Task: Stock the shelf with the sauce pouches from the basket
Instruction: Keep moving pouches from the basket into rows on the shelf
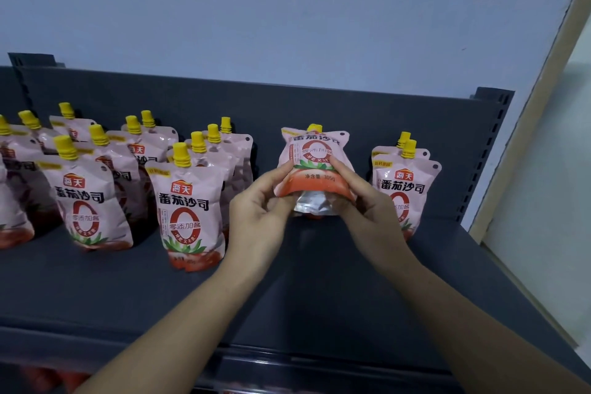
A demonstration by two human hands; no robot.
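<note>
With rows of pouches [188,201] standing at 9 o'clock, your left hand [259,211] pinches the lower-left corner of the held pouch [315,166] and your right hand [367,205] pinches the lower-right, tilting it back over the shelf [319,281]. It looks soft, sloshy and slick, so grip the stiffer bottom seam, not the belly.
</note>
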